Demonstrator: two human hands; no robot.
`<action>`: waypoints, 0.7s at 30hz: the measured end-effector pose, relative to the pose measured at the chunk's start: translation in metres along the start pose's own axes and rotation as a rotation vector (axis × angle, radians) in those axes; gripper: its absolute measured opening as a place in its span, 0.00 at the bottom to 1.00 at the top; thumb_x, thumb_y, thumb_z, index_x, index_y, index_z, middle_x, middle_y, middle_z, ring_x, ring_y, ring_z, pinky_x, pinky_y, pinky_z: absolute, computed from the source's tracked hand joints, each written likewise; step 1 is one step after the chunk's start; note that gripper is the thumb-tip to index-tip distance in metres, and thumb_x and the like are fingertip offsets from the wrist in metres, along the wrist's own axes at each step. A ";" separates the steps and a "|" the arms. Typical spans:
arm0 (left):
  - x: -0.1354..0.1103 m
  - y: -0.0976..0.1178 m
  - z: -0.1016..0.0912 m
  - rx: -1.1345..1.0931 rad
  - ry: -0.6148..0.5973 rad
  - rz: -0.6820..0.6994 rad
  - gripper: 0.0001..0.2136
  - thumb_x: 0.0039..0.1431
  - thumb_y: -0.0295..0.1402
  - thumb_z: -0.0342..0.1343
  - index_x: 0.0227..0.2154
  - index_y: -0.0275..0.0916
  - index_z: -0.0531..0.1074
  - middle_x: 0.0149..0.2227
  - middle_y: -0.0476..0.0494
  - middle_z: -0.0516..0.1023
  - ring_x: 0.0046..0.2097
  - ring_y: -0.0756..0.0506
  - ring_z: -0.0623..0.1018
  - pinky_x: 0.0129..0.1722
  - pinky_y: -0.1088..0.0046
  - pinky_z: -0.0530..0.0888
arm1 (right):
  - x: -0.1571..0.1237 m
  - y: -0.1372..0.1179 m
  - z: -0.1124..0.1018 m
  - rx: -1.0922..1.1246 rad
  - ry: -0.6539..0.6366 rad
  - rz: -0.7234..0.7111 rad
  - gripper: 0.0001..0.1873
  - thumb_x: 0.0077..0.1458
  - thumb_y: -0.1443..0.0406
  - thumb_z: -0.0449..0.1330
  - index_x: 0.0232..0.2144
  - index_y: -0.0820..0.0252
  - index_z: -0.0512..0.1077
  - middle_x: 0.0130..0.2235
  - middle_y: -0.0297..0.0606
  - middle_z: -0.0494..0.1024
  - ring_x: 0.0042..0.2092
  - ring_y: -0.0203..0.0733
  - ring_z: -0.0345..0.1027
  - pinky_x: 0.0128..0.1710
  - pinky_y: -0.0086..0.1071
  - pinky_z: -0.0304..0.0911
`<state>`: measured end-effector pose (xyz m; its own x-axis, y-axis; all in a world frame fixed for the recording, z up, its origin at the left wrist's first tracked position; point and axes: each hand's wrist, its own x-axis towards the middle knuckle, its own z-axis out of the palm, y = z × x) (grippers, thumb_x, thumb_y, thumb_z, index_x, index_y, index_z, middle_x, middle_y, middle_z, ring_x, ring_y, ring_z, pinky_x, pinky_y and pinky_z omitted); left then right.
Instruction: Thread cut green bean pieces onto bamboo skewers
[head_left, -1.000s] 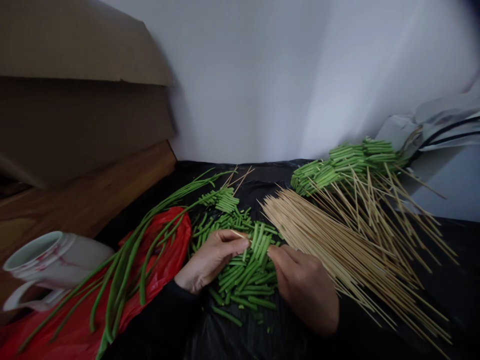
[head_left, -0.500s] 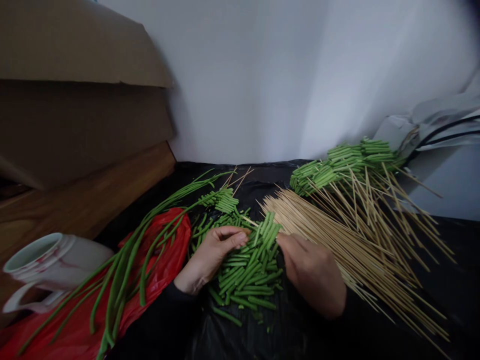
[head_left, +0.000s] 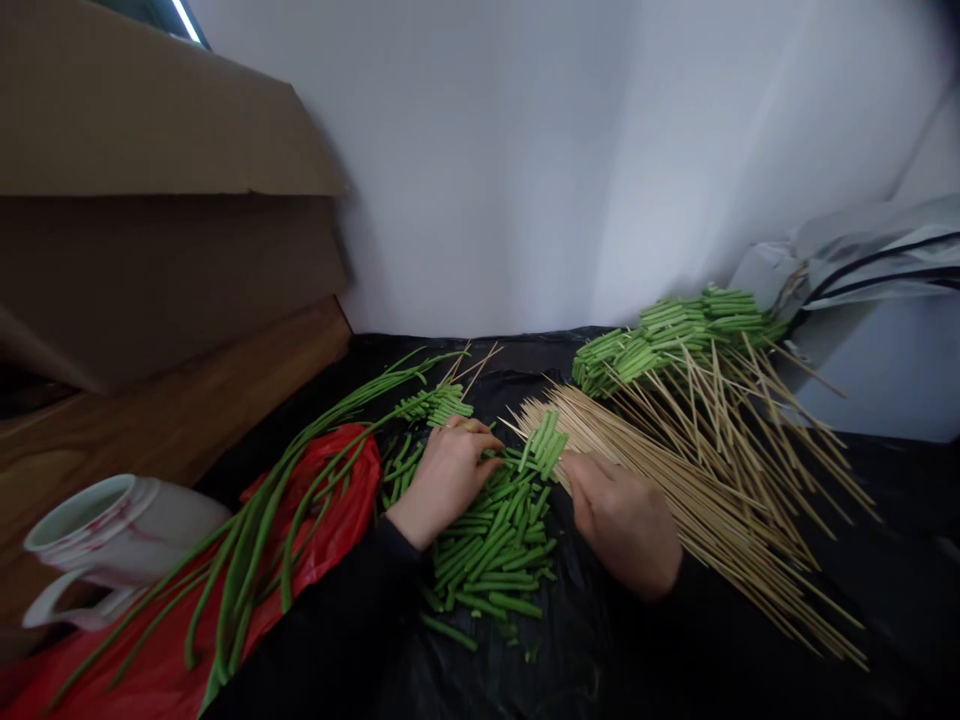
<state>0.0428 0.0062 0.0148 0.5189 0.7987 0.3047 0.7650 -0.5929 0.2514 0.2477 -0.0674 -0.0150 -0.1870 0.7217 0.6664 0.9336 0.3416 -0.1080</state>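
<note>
A heap of short cut green bean pieces [head_left: 491,545] lies on black plastic sheeting in front of me. My left hand [head_left: 444,478] rests on the heap's left side, fingers curled and pinched on bean pieces. My right hand [head_left: 622,520] is closed on a skewer threaded with a row of bean pieces [head_left: 544,442], which stands up between the two hands. A large pile of bare bamboo skewers [head_left: 675,470] fans out to the right of my right hand.
Finished bean skewers [head_left: 667,335] are stacked at the back right. Long uncut beans [head_left: 300,470] lie over a red plastic bag [head_left: 330,510] at the left. A white mug [head_left: 105,530] sits far left. A cardboard box [head_left: 150,200] stands behind it.
Both hands have moved away from me toward the skewer pile. The threaded row of beans rose and shifted right. The camera view tilted slightly.
</note>
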 end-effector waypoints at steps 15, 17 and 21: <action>0.014 -0.001 0.012 0.053 -0.060 -0.034 0.05 0.52 0.30 0.58 0.29 0.42 0.80 0.35 0.41 0.79 0.45 0.38 0.72 0.46 0.61 0.65 | 0.001 -0.001 -0.001 0.041 0.007 0.009 0.10 0.60 0.70 0.51 0.34 0.59 0.72 0.26 0.33 0.72 0.26 0.36 0.63 0.28 0.33 0.47; 0.013 -0.008 0.007 -0.109 0.046 -0.051 0.04 0.53 0.31 0.59 0.30 0.42 0.80 0.37 0.42 0.80 0.45 0.40 0.73 0.48 0.62 0.65 | 0.001 -0.001 -0.003 0.056 0.032 0.012 0.11 0.60 0.71 0.50 0.34 0.60 0.72 0.27 0.34 0.72 0.28 0.35 0.64 0.29 0.32 0.48; 0.002 -0.016 -0.004 -0.595 0.187 -0.279 0.05 0.51 0.33 0.62 0.29 0.38 0.78 0.34 0.43 0.80 0.39 0.45 0.76 0.44 0.67 0.69 | 0.001 -0.004 -0.008 0.111 0.065 0.017 0.11 0.60 0.72 0.50 0.36 0.61 0.72 0.29 0.35 0.74 0.31 0.35 0.67 0.30 0.31 0.50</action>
<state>0.0302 0.0167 0.0149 0.2165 0.9305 0.2955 0.4932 -0.3655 0.7894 0.2461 -0.0722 -0.0081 -0.1473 0.6886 0.7101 0.8962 0.3967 -0.1988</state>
